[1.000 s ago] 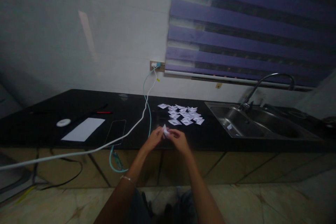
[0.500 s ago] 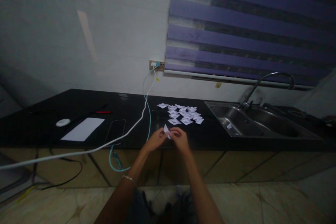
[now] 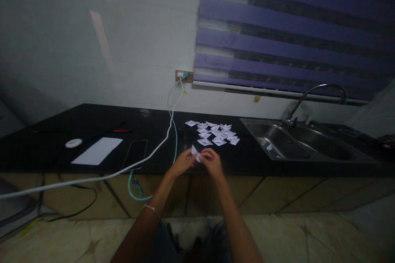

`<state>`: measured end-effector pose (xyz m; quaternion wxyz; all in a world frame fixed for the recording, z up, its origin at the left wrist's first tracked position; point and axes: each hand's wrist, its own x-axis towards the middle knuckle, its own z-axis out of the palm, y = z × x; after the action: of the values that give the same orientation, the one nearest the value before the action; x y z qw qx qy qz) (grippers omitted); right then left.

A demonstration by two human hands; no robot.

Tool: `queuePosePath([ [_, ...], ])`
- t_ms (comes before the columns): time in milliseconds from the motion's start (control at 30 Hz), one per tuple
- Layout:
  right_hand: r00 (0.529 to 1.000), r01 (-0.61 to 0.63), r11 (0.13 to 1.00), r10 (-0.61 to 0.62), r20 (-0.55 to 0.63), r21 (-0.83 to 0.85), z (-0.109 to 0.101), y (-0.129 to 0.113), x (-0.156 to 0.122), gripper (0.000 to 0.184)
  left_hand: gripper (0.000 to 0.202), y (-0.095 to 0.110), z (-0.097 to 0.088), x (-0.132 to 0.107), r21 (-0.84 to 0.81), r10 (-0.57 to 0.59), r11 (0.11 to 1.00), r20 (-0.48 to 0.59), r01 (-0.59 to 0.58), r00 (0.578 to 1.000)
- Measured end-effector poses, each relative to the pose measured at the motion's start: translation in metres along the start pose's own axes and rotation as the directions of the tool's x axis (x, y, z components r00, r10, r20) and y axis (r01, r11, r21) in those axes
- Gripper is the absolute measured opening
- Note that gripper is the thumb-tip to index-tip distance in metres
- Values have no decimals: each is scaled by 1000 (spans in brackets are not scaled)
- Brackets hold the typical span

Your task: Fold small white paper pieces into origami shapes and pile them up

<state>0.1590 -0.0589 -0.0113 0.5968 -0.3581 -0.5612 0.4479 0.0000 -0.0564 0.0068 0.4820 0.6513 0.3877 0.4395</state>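
Note:
Between my two hands is a small folded white paper piece, its pointed tip standing up, held over the front part of the black counter. My left hand pinches its left side, and my right hand pinches its right side with curled fingers. Parts of the paper are hidden behind the fingers. Just beyond my hands lies a group of several folded paper boats, set close together in rough rows.
On the black counter to the left lie white paper sheets, a round white object, a red pen and a phone. A white cable crosses from the wall socket. At right is a double sink.
The folded paper has shifted slightly left and tilted in my fingers, showing more of its lower part. Both hands stay in nearly the same place.

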Motion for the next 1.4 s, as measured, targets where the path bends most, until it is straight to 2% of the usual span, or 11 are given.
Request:
queuePosePath([
  [300, 984, -37, 998, 46, 170, -56, -1, -4, 0, 28, 43, 1, -1, -6, 33, 27, 999, 127, -31, 992],
  [600, 961, 28, 993, 5, 275, -118, -1, -10, 1, 23, 56, -8, -2, -3, 200, -56, 980, 156, 24, 986],
  [667, 967, 15, 995, 12, 254, -101, 0, -8, 1, 23, 56, -11, -1, -1, 224, -63, 974, 148, 29, 987],
  [800, 993, -32, 999, 34, 117, -14, -1, 1, 3, 30, 56, -13, 2, 0, 302, -42, 953, 106, 8, 993],
  [900, 997, -48, 998, 46, 70, 31, -1, 4, 2, 32, 57, -14, 2, 0, 313, -58, 949, 76, 31, 995],
  [1000, 995, -30, 999, 29, 91, 14, -1, 0, 1, 25, 57, -15, 2, -1, 285, -89, 957, 81, 62, 993],
  [1133, 982, -48, 998, 54, 179, -38, -3, -5, 2, 21, 58, -14, 0, -4, 204, -111, 975, 113, 86, 987],
  [1300, 980, -97, 990, 113, 161, -106, -7, -1, 6, 20, 58, -9, -2, -7, 155, -113, 984, 142, 90, 983],
  [1400, 975, -88, 986, 115, 188, -144, -7, -3, 6, 22, 59, -7, -2, -6, 189, -115, 978, 146, 86, 983],
])
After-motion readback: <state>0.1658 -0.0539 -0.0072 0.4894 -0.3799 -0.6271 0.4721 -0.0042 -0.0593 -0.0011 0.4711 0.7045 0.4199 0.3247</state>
